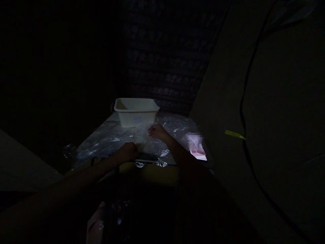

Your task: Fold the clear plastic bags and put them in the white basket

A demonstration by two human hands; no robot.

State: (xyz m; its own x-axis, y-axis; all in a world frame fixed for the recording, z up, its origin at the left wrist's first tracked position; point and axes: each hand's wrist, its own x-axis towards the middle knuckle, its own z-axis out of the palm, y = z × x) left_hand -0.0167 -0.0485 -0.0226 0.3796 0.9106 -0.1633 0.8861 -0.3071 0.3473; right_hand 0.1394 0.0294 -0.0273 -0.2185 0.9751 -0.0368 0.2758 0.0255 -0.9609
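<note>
Little light falls on the table, so details are hard to see. My left hand is closed in a fist near the table's front edge, beside a dark flat thing. What the fist holds, if anything, is hidden. Farther out and to the right, my right hand has its fingers curled together in front of the tub; their contents cannot be made out. Clear plastic film spreads crumpled over the tabletop. A pale, see-through patch, perhaps film, shows between the hands. Behind them stands a cream plastic tub.
A lit phone screen glows at the table's right edge. To the right, a dark cable with a yellow tag hangs along a wall. A pale panel stands at the left. Shiny material lies below the table.
</note>
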